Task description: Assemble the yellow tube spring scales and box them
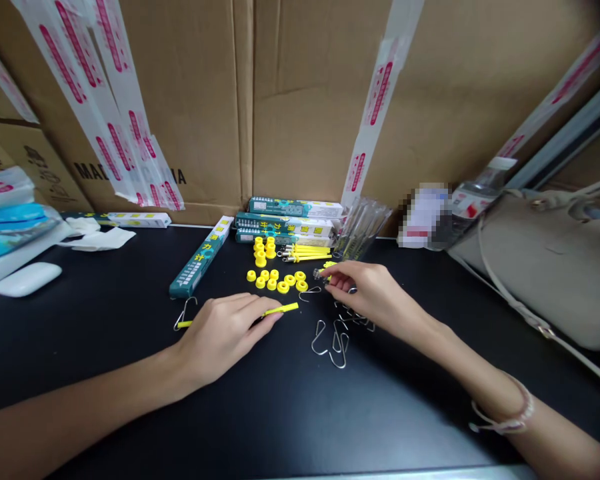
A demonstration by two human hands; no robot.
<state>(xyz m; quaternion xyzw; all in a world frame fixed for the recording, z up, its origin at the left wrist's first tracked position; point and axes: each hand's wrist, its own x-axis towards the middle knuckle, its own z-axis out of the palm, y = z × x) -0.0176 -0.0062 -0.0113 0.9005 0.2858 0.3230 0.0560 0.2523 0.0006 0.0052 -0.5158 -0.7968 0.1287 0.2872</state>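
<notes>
My left hand (225,333) rests on the black table (130,373), fingers closed over a thin yellow stick (283,309) that has a wire hook (184,312) at its left end. My right hand (365,290) pinches a small metal piece (318,273) beside a loose yellow ring. Several yellow rings (277,280) lie in a row just beyond both hands. A small stack of yellow rings (264,248) and a bundle of yellow sticks (305,252) sit behind them. Several bent wire hooks (333,340) lie between and under my hands.
Long green-and-white boxes (200,259) (290,217) lie near the cardboard wall (300,100). A clear plastic packet (363,227) leans there. A grey bag (555,273) and a water bottle (473,197) stand at right. A white case (27,279) and packets lie at left.
</notes>
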